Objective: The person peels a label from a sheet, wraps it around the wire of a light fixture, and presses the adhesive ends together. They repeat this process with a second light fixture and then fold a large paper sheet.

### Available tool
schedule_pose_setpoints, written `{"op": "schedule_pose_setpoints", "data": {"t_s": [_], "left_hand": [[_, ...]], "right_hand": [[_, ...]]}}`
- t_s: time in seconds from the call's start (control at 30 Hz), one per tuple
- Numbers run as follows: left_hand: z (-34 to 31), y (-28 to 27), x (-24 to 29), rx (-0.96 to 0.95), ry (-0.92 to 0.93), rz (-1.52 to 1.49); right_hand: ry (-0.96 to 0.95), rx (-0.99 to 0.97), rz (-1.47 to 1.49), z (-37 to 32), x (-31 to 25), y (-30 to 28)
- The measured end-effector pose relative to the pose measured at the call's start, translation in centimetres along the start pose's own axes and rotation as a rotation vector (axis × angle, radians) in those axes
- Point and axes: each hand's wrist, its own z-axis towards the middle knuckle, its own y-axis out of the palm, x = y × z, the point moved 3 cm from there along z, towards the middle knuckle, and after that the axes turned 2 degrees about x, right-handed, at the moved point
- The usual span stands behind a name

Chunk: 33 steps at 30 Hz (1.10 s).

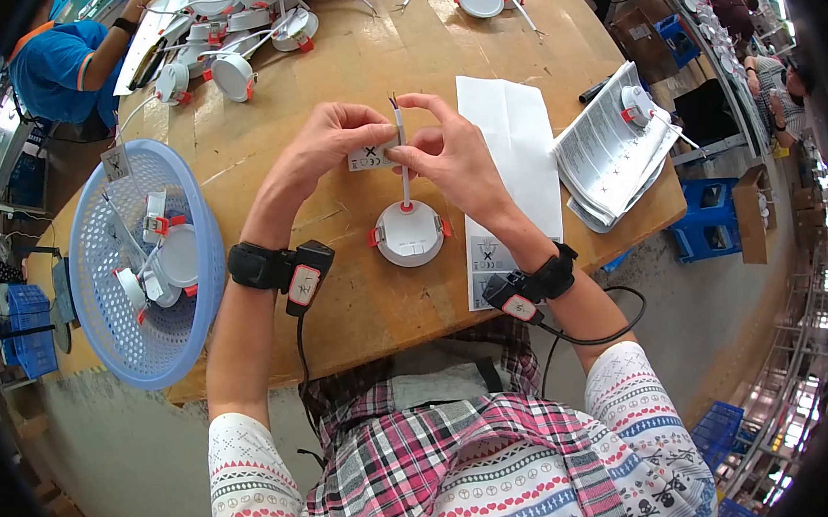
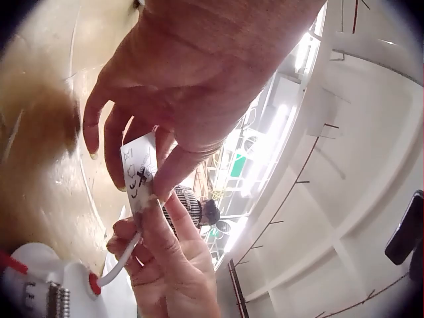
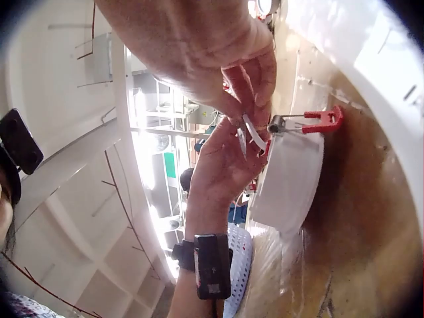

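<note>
A round white downlight (image 1: 411,239) with red-tipped spring clips lies on the table in front of the body. Its white cable (image 1: 405,177) runs up from a red grommet to both hands, with dark bare wire ends at the top. My left hand (image 1: 329,140) pinches a white printed label (image 2: 140,173), marked CE and a crossed symbol, beside the cable. With thumb and fingers, my right hand (image 1: 455,160) pinches the cable where the label meets it. In the right wrist view the downlight (image 3: 288,189) shows edge-on below the hands.
A blue perforated basket (image 1: 211,273) holding several downlights stands left. More downlights (image 1: 233,76) are heaped at the back left. A label sheet (image 1: 512,155) lies right, beside a paper stack (image 1: 609,163) with a downlight (image 1: 636,106) on it. Other people sit around.
</note>
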Motion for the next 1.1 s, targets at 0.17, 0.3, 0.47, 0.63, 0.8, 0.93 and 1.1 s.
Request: {"op": "schedule_pose_setpoints", "data": {"t_s": [0.17, 0.3, 0.47, 0.63, 0.8, 0.93, 1.1], "left_hand": [[0.4, 0.3, -0.7, 0.011, 0.003, -0.032], [0.5, 0.6, -0.8, 0.047, 0.016, -0.032], [0.5, 0.4, -1.0, 0.086, 0.03, -0.028], [0.1, -0.1, -0.1, 0.042, -0.029, 0.045], [0.0, -0.7, 0.2, -0.015, -0.078, 0.143], [0.2, -0.8, -0.2, -0.06, -0.111, 0.155], [0.1, -0.5, 0.2, -0.104, -0.083, 0.176]], "right_hand": [[0.019, 0.017, -0.019, -0.1, 0.1, 0.0], [0.01, 0.026, 0.003, -0.1, 0.4, 0.1], [0.08, -0.064, 0.07, -0.5, 0.8, 0.3], [0.112, -0.087, 0.084, -0.6, 0.6, 0.3], [0.081, -0.101, -0.014, -0.5, 0.0, 0.4], [0.093, -0.112, -0.003, -0.6, 0.2, 0.4], [0.085, -0.105, 0.003, -0.6, 0.2, 0.4]]}}
